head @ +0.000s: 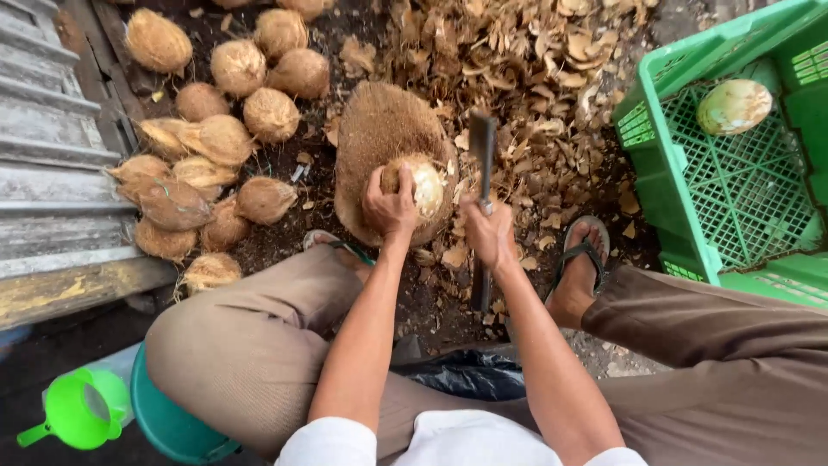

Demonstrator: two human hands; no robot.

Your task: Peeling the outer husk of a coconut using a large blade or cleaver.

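While the left hand (390, 205) clasps a partly peeled coconut (420, 184) from its near left side, fingers curled over the top, the nut rests on the near edge of a round fibrous block (379, 129). Just right of it, the right hand (489, 231) is closed round the handle of a cleaver (482, 147), blade upright beside the coconut. Husked coconuts (220, 138) lie heaped at the left. One peeled coconut (734, 106) sits in a green crate (690, 181) at the right.
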